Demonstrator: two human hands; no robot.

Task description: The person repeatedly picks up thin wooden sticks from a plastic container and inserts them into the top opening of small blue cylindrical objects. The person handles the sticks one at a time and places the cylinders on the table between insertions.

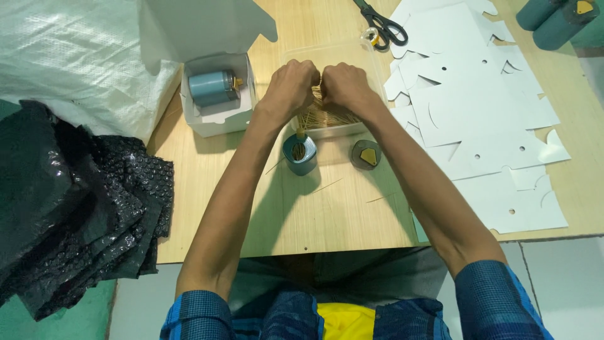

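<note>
1. My left hand (290, 86) and right hand (343, 85) are closed tight on a bunch of thin sticks (327, 116) over the clear tray (327, 131).
2. I think I am bunching them; next they need to slide carefully into the open blue holder (299, 153) nearby.

Table top (327, 208) light wood grain. Open holder cup (300, 154) blue-grey; its lid (365, 154) grey with yellow centre. Toothpicks (327, 118) pale tan in clear tray (371, 60). Small box (217, 119) white, blue-grey cylinder (211, 88) inside. Flat carton blanks (478, 113) white. Scissors (380, 22) black. Bubble wrap (82, 208) glossy black. Woven sack (69, 56) white. Sleeves (497, 302) blue check.
</note>
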